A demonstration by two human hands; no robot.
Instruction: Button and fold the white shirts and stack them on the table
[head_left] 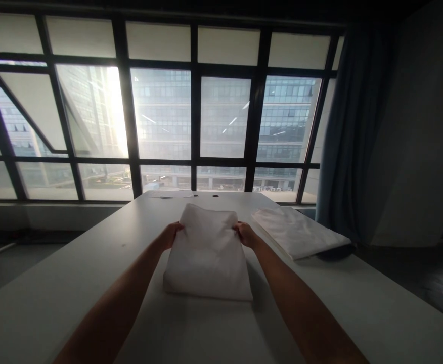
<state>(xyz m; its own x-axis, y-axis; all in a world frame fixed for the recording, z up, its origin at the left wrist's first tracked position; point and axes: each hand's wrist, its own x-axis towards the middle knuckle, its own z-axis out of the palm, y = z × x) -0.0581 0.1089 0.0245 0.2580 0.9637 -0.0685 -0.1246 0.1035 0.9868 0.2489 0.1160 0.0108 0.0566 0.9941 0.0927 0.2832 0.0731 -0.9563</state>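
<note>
A folded white cloth (pixel 208 258), perhaps a garment, is spread between my two hands over the middle of the white table (pixel 130 222). My left hand (pixel 171 234) pinches its left edge near the far end. On the opposite edge, at about the same height, my right hand (pixel 246 233) grips it with closed fingers. The cloth's far part looks raised, while its near edge hangs low or rests on the table; which of the two I cannot tell.
Another folded white cloth (pixel 301 232) lies on the table to the right, with something dark (pixel 337 251) under its near corner. A flat white sheet (pixel 170 194) lies at the table's far end. Beyond are tall windows (pixel 164 116) and a blue curtain (pixel 343 136).
</note>
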